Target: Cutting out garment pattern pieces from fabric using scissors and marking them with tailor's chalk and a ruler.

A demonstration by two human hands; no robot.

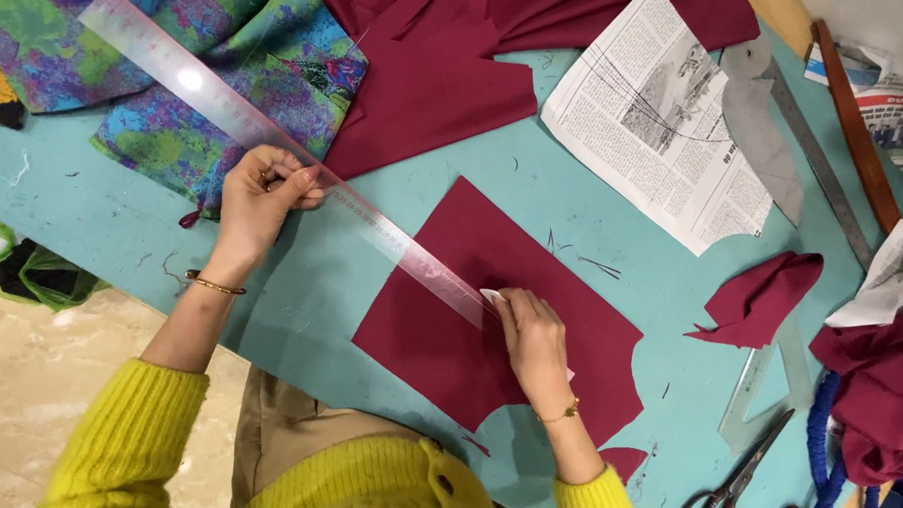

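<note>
While I watch, surroundings: newspaper (pixel 657 117) upper right, scissors (pixel 739 474) lower right.
Left hand (pixel 259 196): pinches clear ruler (pixel 298 159).
Right hand (pixel 534 336): grips white chalk (pixel 493 297) on maroon cloth (pixel 444 324), centre.

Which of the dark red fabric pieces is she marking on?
The flat dark red piece under the clear ruler, where her right hand presses chalk; the others lie aside.

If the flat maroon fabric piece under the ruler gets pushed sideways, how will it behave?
The flat maroon fabric piece looks thin and limp, so it would probably bunch rather than slide whole. The clear plastic ruler, pressed by the left hand, likely pins one part. The right hand resting on it adds hold.
</note>
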